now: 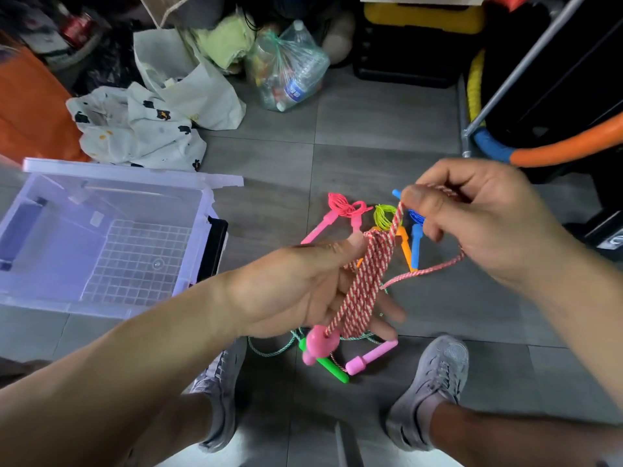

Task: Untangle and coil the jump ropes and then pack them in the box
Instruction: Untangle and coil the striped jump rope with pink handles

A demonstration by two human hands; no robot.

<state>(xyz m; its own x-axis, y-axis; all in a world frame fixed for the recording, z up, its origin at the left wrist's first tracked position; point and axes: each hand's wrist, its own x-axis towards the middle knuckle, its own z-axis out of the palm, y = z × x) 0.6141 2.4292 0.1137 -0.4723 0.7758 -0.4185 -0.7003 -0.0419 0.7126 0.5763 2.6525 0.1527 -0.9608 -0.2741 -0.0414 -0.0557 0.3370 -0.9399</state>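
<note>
Holding red-and-white jump rope coiled round left grip; pinching its free strand in right grip; above floor, right of open clear box.

Red-and-white striped cord jump rope, pink plastic handle. Translucent lilac-tinted plastic box. Grey floor tiles. White black-spotted cloth.
</note>
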